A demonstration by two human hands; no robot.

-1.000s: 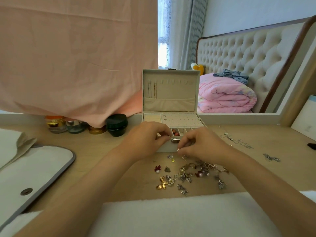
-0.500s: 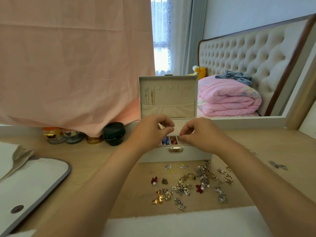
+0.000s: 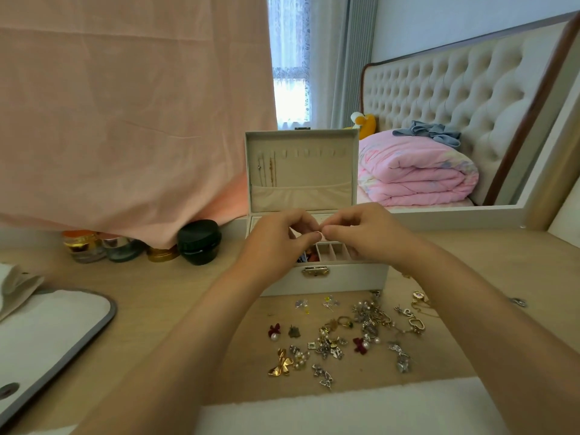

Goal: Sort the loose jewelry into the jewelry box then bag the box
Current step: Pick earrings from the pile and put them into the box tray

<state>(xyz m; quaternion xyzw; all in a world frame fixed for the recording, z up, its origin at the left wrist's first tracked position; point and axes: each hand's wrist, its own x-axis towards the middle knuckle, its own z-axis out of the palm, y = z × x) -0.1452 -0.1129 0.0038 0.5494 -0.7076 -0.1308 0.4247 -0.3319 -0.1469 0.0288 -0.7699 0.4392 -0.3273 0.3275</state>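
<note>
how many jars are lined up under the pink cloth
4, in a row at the table's back: orange-gold jar leftmost, grey jar, small gold jar, black jar nearest the jewelry box. The pink cloth may hide more.

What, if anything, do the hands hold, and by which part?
Left hand and right hand pinch a tiny piece at fingertips above the jewelry box; which part cannot be told.

The jewelry box (image 3: pixel 301 171) is cream (gold clasp (image 3: pixel 315 271)), the cloth (image 3: pixel 125 120) pink, the jar (image 3: pixel 199 241) black.
</note>
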